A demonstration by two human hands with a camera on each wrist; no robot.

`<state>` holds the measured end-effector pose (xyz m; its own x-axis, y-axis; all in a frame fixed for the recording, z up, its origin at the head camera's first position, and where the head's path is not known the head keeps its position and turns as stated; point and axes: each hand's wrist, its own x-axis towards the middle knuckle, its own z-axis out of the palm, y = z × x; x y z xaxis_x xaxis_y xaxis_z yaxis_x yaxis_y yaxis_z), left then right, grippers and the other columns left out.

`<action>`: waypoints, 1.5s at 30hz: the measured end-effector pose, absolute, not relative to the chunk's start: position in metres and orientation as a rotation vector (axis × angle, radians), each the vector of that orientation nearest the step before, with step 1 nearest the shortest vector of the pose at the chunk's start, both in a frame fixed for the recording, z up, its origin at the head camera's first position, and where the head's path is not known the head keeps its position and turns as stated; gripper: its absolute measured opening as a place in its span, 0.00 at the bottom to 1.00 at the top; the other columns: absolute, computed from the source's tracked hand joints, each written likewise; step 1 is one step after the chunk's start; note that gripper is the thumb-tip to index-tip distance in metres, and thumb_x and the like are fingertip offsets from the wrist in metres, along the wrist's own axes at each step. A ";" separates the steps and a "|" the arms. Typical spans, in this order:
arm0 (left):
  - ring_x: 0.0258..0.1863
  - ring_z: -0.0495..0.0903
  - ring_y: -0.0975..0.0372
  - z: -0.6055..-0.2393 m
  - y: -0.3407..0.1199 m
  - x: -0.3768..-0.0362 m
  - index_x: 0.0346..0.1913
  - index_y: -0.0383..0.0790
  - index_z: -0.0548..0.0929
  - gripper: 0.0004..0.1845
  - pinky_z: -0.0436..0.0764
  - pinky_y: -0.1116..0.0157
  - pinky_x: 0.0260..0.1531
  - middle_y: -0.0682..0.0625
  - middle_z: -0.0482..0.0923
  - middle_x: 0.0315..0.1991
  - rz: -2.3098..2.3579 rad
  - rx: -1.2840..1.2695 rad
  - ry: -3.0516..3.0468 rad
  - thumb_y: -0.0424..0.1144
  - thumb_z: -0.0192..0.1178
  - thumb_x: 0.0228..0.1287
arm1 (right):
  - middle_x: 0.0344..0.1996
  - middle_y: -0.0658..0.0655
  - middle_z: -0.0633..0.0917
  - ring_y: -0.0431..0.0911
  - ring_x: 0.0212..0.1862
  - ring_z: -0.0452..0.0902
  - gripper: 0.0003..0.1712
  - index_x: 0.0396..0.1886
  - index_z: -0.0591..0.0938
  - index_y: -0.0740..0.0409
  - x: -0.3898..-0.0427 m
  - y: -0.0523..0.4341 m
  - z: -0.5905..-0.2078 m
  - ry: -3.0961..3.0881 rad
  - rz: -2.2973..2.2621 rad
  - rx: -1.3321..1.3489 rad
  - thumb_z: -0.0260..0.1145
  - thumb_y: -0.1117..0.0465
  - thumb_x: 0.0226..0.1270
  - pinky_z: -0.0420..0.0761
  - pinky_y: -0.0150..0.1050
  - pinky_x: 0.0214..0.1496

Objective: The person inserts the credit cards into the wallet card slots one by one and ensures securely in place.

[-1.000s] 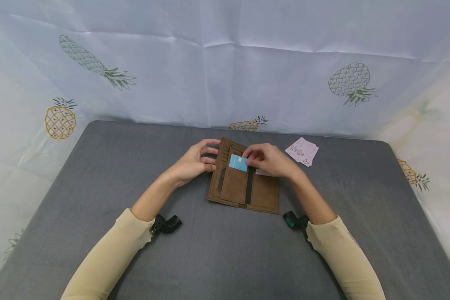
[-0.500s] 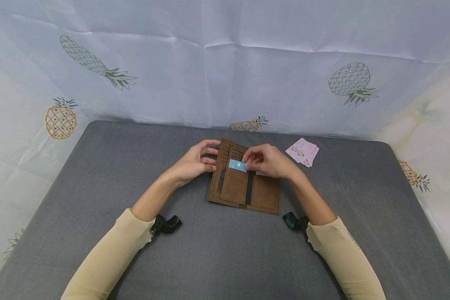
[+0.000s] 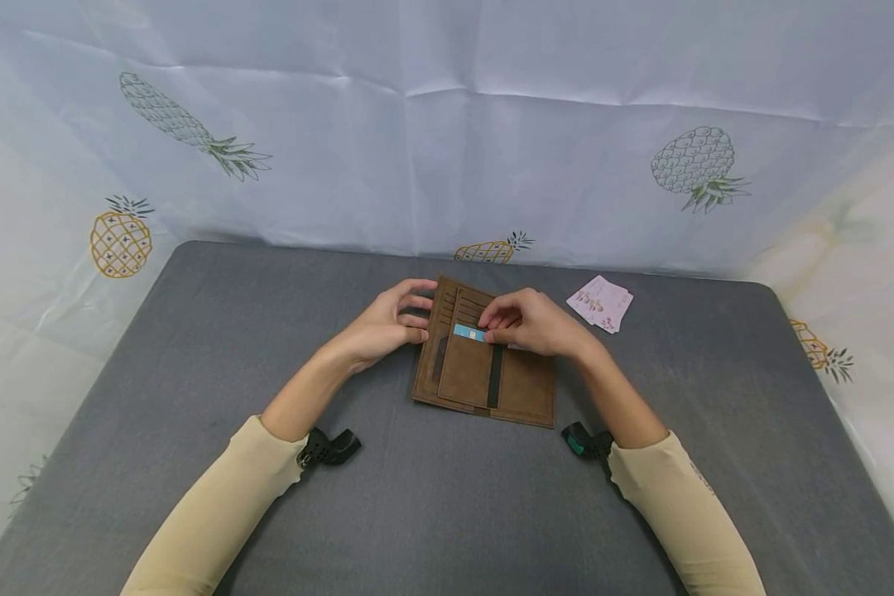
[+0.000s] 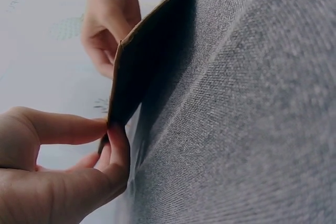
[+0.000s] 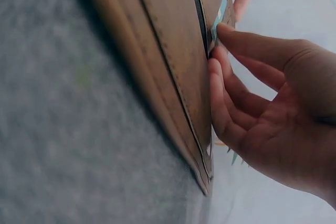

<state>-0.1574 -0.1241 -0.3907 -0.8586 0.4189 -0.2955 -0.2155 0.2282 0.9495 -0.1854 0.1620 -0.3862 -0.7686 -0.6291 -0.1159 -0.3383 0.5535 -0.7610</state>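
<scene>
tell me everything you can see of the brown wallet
The wallet is brown and leather-looking, with stitched edges, several card slots and a dark strip running down its inside. It lies open on the grey table, slightly turned, its left side raised off the surface. The left hand pinches its left edge, while the right hand holds a blue card that sits partly in a pocket.

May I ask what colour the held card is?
The card is light blue, clearest in head view.
</scene>
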 end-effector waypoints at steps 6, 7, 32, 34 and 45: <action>0.74 0.74 0.41 -0.390 -0.124 -0.156 0.86 0.48 0.59 0.46 0.82 0.47 0.70 0.37 0.64 0.80 1.665 0.191 2.020 0.17 0.57 0.70 | 0.46 0.63 0.92 0.46 0.46 0.89 0.13 0.55 0.89 0.65 -0.193 0.184 -0.377 2.371 -1.159 -0.745 0.74 0.67 0.73 0.87 0.32 0.48; 0.74 0.74 0.41 -0.390 -0.124 -0.156 0.86 0.48 0.59 0.46 0.82 0.47 0.70 0.37 0.64 0.80 1.665 0.192 2.022 0.17 0.56 0.71 | 0.46 0.63 0.91 0.45 0.46 0.89 0.13 0.55 0.88 0.65 -0.195 0.191 -0.374 2.384 -1.164 -0.717 0.74 0.67 0.74 0.86 0.32 0.48; 0.71 0.74 0.43 -0.394 -0.128 -0.158 0.87 0.46 0.57 0.45 0.80 0.47 0.71 0.35 0.63 0.79 1.675 0.173 1.989 0.17 0.54 0.72 | 0.44 0.40 0.87 0.31 0.42 0.84 0.34 0.72 0.76 0.67 -0.217 0.331 -0.365 2.614 -1.006 0.000 0.71 0.49 0.79 0.83 0.28 0.47; 0.71 0.74 0.44 -0.394 -0.127 -0.158 0.87 0.46 0.57 0.44 0.80 0.47 0.71 0.35 0.63 0.79 1.675 0.173 1.985 0.17 0.54 0.72 | 0.47 0.45 0.88 0.31 0.41 0.82 0.35 0.72 0.76 0.68 -0.217 0.335 -0.366 2.617 -0.965 0.015 0.71 0.50 0.78 0.82 0.28 0.46; 0.74 0.72 0.42 -0.394 -0.125 -0.157 0.87 0.46 0.56 0.45 0.79 0.47 0.73 0.34 0.62 0.79 1.677 0.166 1.972 0.17 0.54 0.72 | 0.63 0.74 0.82 0.56 0.58 0.78 0.40 0.67 0.79 0.72 -0.214 0.337 -0.372 2.665 -0.770 -0.009 0.79 0.46 0.70 0.76 0.39 0.53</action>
